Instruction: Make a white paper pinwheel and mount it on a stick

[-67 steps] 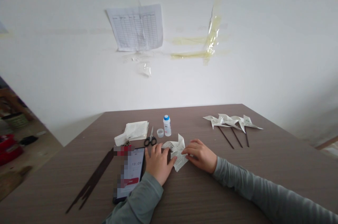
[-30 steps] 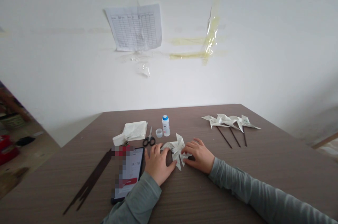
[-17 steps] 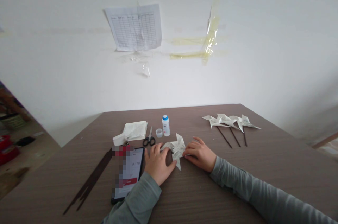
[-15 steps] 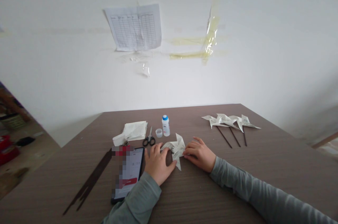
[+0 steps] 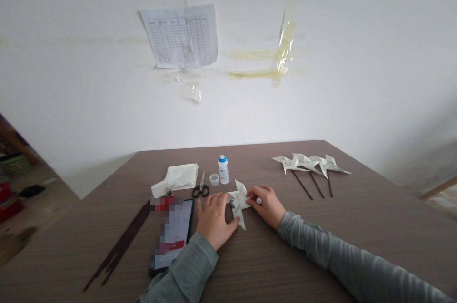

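A paper pinwheel [image 5: 240,198] of folded printed paper lies on the table between my hands. My left hand [image 5: 216,219] rests over its left side, fingertips on one point and the thumb beside the lower point, holding it down. From the right, my right hand [image 5: 267,204] pinches the pinwheel's right point between thumb and fingers. The left point is mostly covered by my left fingers. Behind the pinwheel stand a white glue bottle [image 5: 223,173] with a blue top and a small clear cap [image 5: 214,179]. Black-handled scissors [image 5: 201,190] lie beyond my left hand.
Finished-looking pinwheels [image 5: 310,164] on dark sticks lie at the right back. A stack of paper squares [image 5: 182,176] is at the left, with a phone [image 5: 178,231] and dark sticks [image 5: 123,241] nearer. The table [image 5: 357,227] meets a white wall holding a taped sheet [image 5: 182,39].
My right hand has shifted slightly left, its fingers now more curled over the pinwheel's right point. My left fingers cover more of the left point. The view has shifted slightly.
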The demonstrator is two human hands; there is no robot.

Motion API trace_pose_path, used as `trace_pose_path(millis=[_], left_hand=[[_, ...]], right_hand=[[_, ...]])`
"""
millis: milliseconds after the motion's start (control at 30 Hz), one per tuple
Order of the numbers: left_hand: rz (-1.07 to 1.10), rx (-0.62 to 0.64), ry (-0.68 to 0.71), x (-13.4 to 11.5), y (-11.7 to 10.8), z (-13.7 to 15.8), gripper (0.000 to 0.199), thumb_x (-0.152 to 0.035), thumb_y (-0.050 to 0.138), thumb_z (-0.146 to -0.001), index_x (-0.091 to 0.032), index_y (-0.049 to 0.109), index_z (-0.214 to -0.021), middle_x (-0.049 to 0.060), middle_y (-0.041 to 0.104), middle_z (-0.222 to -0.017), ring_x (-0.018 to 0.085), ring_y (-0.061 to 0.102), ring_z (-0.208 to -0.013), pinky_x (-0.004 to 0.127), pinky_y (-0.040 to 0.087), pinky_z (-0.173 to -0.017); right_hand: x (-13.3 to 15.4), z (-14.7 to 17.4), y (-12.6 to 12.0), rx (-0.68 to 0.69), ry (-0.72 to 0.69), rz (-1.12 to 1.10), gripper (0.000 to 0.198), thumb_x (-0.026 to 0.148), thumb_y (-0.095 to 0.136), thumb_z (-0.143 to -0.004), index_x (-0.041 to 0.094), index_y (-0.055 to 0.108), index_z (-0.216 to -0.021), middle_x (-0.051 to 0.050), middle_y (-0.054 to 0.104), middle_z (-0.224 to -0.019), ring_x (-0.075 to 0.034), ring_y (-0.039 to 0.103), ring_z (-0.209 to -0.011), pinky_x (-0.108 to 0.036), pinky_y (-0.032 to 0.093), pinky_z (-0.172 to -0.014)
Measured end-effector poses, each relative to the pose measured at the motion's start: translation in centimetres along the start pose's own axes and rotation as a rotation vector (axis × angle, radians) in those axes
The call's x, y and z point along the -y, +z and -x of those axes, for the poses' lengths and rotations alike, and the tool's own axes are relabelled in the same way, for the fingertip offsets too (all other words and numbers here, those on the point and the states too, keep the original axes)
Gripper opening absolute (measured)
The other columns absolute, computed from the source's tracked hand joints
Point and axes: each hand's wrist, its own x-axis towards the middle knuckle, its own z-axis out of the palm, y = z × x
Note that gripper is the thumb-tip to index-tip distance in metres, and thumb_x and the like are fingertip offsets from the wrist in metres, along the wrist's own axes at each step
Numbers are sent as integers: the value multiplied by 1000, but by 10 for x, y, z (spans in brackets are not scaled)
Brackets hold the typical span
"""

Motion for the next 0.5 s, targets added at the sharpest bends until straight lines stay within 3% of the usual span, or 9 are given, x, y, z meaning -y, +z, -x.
trace_pose_path(millis=[133,300,500], left_hand=[[18,3,22,1,2,-1,76,-40,90,-103,-41,80,-179,13,78,-186,49,63,-179,79,44,-156],[15,29,37,-1,0,-1,75,-41,88,-106,-41,80,-180,15,71,-194,52,57,-185,87,40,-156],[21,63,53,-7,-6,-1,71,-38,89,-106,-47,84,-176,12,68,-197,52,56,-187,88,41,-156]], right_hand=[[3,1,-3,16,4,39,21,20,76,-119,32,89,-107,-5,94,-103,-32,92,-100,-64,64,-135],[4,3,-5,41,15,38,23,19,76,-120,33,91,-108,-7,95,-108,-34,93,-110,-68,58,-142],[6,7,-6,25,-27,70,20,23,77,-119,35,92,-112,-8,95,-108,-34,92,-108,-69,59,-141]])
